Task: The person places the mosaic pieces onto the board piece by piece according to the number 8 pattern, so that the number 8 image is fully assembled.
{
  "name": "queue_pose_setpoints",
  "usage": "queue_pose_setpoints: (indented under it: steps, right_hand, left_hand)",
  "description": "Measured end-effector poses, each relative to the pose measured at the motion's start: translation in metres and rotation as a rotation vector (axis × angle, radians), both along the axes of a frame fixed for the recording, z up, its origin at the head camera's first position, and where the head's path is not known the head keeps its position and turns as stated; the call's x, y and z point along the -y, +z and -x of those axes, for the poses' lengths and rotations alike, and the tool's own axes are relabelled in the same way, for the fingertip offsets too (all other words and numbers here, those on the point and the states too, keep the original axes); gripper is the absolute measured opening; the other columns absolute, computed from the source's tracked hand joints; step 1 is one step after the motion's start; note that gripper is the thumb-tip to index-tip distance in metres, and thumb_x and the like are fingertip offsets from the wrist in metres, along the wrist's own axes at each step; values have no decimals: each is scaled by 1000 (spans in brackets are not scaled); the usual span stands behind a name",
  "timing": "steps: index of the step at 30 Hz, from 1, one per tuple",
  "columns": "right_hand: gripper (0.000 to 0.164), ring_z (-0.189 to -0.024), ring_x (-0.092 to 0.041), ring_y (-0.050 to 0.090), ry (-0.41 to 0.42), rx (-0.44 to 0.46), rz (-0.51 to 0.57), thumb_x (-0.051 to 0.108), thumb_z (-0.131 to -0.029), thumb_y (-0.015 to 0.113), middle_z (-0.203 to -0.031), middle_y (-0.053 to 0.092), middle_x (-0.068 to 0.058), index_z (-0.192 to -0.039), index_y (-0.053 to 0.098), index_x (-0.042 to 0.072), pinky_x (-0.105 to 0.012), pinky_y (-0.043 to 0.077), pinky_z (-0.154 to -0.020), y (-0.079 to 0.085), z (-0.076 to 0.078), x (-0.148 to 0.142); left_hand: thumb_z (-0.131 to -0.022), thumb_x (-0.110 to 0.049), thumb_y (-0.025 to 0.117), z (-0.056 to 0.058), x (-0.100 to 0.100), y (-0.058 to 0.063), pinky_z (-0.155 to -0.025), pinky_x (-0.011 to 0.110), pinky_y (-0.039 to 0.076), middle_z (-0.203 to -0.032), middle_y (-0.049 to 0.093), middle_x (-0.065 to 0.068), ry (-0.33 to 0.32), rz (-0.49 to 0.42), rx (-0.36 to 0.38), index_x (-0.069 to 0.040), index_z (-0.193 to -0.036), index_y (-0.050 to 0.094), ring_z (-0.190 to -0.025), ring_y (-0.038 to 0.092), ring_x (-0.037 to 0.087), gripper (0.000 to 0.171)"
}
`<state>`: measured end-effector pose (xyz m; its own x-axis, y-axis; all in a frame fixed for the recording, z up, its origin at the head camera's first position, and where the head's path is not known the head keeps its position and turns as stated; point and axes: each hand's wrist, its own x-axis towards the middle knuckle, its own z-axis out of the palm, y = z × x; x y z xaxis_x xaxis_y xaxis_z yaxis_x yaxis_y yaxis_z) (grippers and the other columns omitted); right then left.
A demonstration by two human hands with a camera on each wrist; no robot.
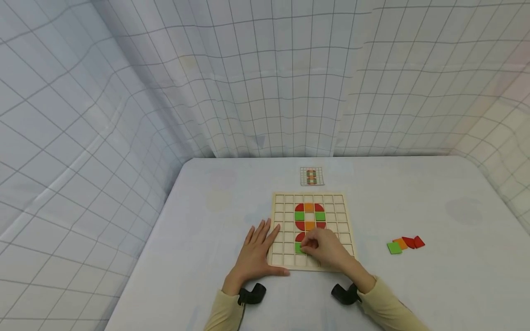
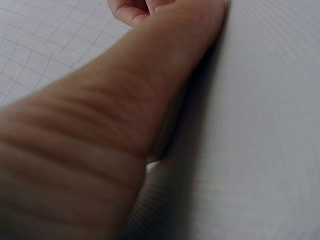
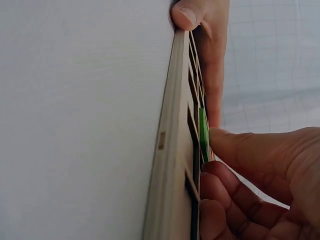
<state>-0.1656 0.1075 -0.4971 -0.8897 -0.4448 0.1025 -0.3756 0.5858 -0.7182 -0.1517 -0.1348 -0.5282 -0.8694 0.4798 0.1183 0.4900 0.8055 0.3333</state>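
Note:
My right hand (image 1: pixel 325 247) is over the lower middle of a wooden grid board (image 1: pixel 340 216). Its thumb and fingertips pinch a green square tile (image 3: pixel 203 132), slightly tilted at the board's surface in the right wrist view. My left hand (image 1: pixel 256 255) rests with spread fingers along the board's left edge, thumb at the front left corner. Above the right fingertips, red rounded tiles, orange squares (image 1: pixel 309 207) and green squares (image 1: pixel 299 216) form a ring-like pattern in the cells. A red rounded tile (image 1: pixel 300 237) lies just above the pinched one. The right hand hides some cells.
A small card (image 1: pixel 303 177) with a printed coloured pattern lies behind the board. To the right, a loose green square (image 1: pixel 394 248), an orange tile (image 1: pixel 400 243) and red rounded tiles (image 1: pixel 408 242) overlap on the white table (image 1: pixel 455 276). Checked white cloth (image 1: pixel 269 92) hangs around.

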Motion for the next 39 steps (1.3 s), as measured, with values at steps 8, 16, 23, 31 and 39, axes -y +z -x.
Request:
queue_pose_setpoints:
  steps: [8,16,23,31,39]
  right_hand:
    - [6,-66,-3,51,11,-99,85,14,-82,76,-75,56,16,-83,72,18,-22,47,-58,0,-5,-27]
    - [13,-65,-5,53,-151,-237,105,4,-78,77,-79,63,12,-86,72,14,-22,49,-56,2,-7,-84]
    - [13,-70,-2,55,-328,-293,42,5,-80,76,-82,66,6,-90,73,11,-16,47,-58,3,-15,-143]
    - [19,-85,-16,55,-386,-269,-80,-2,-80,73,-96,66,-12,-98,73,4,-15,43,-63,1,-22,-203]
    - [27,-85,-34,55,-316,-263,-167,-4,-71,79,-92,66,-17,-97,72,-2,-29,36,-65,-9,-23,-225]
  left_hand:
    - [-62,-73,70,0,-1,0,-113,45,3,-157,10,11,1,-15,3,-16,-153,20,-143,5,26,118]
    - [-62,-72,71,-1,-1,2,-113,45,2,-158,8,10,0,-12,18,-17,-153,19,-144,3,24,119]
    - [-62,-74,70,-2,0,-2,-113,44,1,-158,8,10,0,-13,13,-17,-154,18,-144,3,24,119]
    - [-62,-74,69,-2,1,-3,-113,44,2,-158,8,10,5,-6,5,-17,-153,19,-144,3,24,119]
    - [-62,-73,70,-1,0,-2,-113,46,3,-157,10,12,-5,-26,-3,-16,-153,20,-143,5,26,119]
